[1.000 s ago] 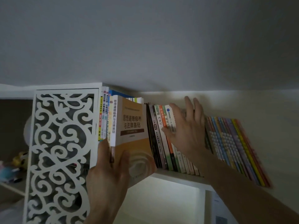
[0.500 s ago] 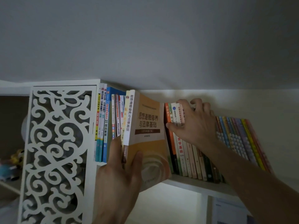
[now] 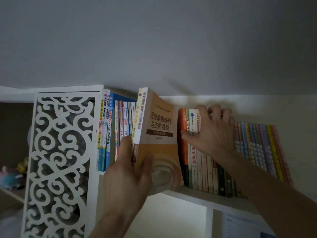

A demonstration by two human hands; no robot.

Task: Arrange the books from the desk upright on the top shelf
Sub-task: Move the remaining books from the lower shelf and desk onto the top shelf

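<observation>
While the left hand (image 3: 130, 169) pinches the orange book (image 3: 161, 143) low near its spine, thumb on the cover | book stands long-axis-up in the top shelf (image 3: 197, 194) gap, jutting toward the camera | right hand (image 3: 212, 133) curls over the right-side books (image 3: 202, 165), holding them aside | push goes straight back, I'd say

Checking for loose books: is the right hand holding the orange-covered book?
No, the left hand grips the orange-covered book; the right hand holds the shelved books.

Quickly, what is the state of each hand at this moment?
Left hand: grips the orange book, thumb on its cover.
Right hand: fingers curled over the tops of the upright books, thumb on their spines.
</observation>
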